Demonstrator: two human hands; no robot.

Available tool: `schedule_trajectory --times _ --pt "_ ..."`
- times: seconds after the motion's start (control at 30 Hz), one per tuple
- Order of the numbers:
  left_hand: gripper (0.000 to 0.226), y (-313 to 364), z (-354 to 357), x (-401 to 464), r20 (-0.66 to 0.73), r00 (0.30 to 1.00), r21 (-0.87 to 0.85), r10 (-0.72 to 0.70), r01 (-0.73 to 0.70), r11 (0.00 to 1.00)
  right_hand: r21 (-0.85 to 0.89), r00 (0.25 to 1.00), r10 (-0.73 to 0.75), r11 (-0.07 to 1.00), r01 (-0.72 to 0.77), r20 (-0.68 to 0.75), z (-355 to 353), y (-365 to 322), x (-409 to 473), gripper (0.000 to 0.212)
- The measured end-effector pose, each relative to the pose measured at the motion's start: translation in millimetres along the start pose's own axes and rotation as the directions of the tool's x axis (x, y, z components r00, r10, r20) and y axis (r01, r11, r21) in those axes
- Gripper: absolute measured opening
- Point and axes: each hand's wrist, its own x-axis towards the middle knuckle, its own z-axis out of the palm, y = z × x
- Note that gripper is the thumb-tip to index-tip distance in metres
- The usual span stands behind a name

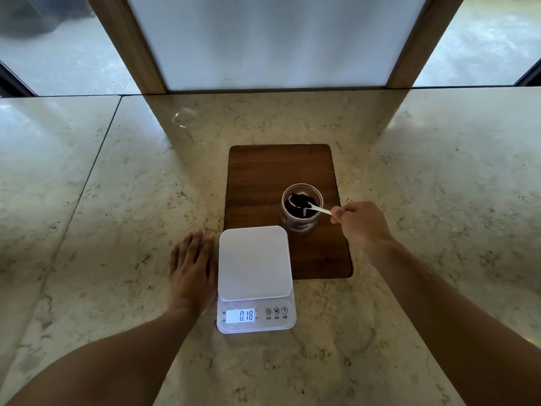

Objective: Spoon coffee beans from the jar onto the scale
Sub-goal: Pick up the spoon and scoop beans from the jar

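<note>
A clear glass jar (301, 227) with dark coffee beans (295, 213) inside stands on a wooden board (263, 177). My right hand (361, 225) pinches the handle of a white spoon (320, 210); the spoon's bowl sits at the jar's mouth, heaped with beans. A white digital scale (254, 260) lies in front of the jar, its platform bare and its display (240, 315) reading 0.18. My left hand (191, 272) rests flat on the counter, fingers spread, touching the scale's left side.
The marble counter (117, 230) stretches wide to both sides. A small clear round object (184, 117) lies far back on the left. A wooden-framed frosted panel (275, 42) rises at the counter's back edge.
</note>
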Motion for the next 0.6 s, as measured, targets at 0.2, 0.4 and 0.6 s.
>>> schedule_trajectory --times 0.2,0.4,0.6 --pt "0.059 -1 2 0 0.0 1.0 0.004 0.002 -0.002 1.0 -0.009 1.0 -0.021 1.0 0.021 0.003 -1 2 -1 0.035" --pt "0.056 -2 5 0 -0.006 1.0 0.004 -0.006 0.006 1.0 0.036 0.998 -0.057 0.998 0.056 0.016 -4 -1 -6 0.034" --pt "0.058 -1 1 -1 0.016 1.0 0.009 -0.009 0.009 1.0 -0.007 0.991 -0.124 0.992 0.124 0.059 4 -5 -19 0.033"
